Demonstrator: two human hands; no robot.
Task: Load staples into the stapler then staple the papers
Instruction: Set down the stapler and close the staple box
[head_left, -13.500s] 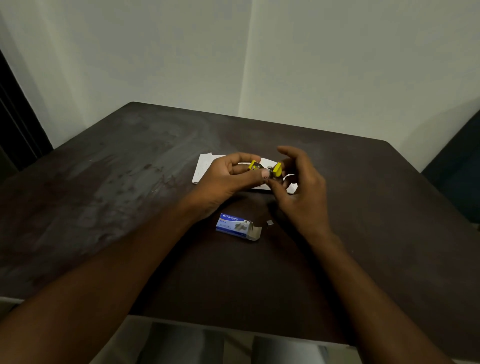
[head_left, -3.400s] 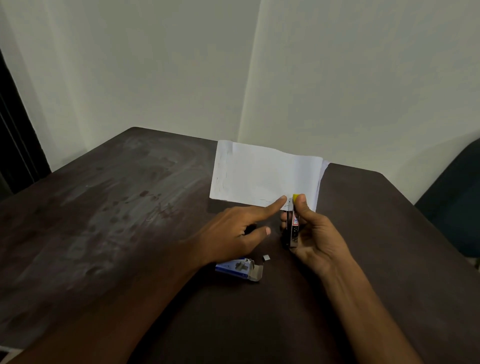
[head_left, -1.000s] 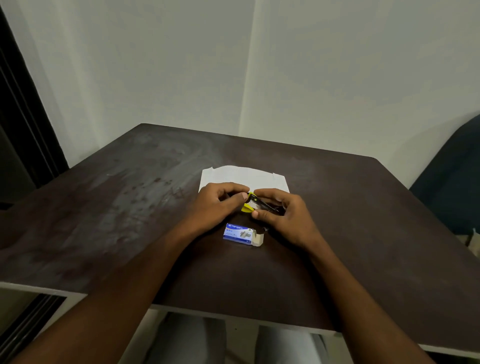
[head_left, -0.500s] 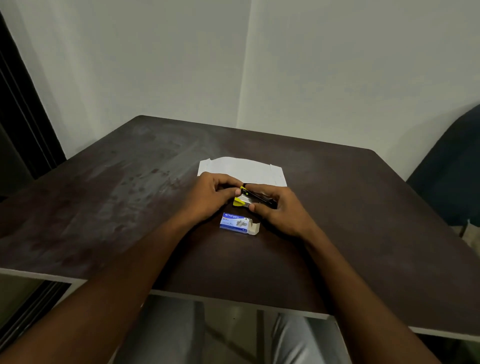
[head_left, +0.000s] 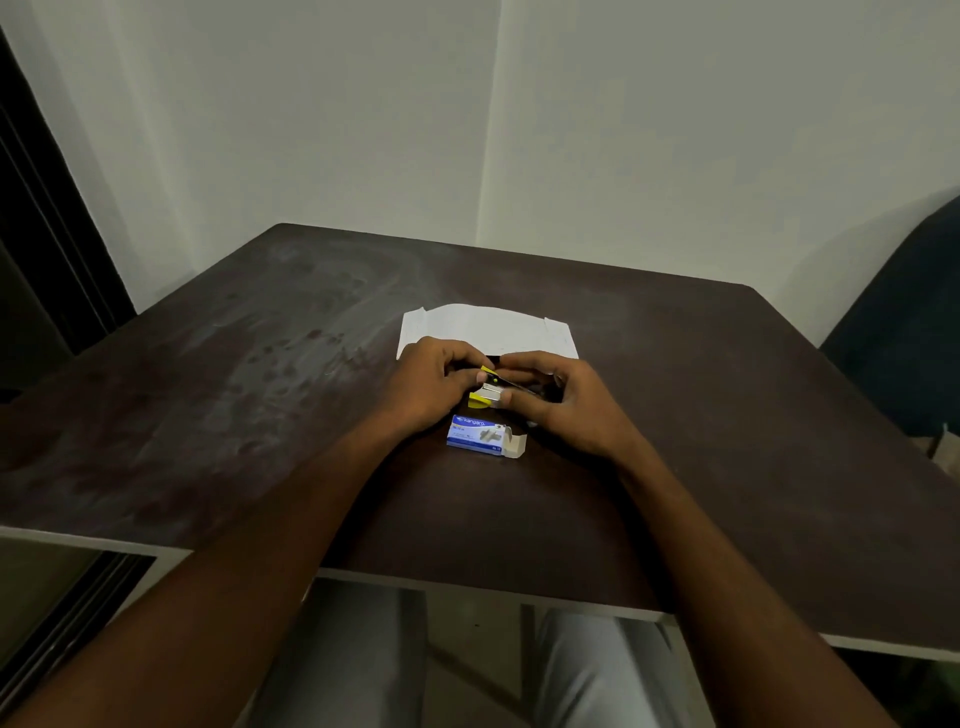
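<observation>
Two bare forearms come up from the bottom corners, no sleeves anywhere in sight, no watch, no bracelet, no rings that can be made out. The left hand (head_left: 434, 387) and the right hand (head_left: 569, 402) are both ungloved, short nails just visible on a couple of fingertips. Wrists plain, nothing strapped on. Lower down, beneath the near table edge (head_left: 467, 584), there's a pair of legs in light grey trousers (head_left: 597, 670), smooth fabric with no pattern or seam detail showing in this dim light. Footwear and upper body are out of view.
</observation>
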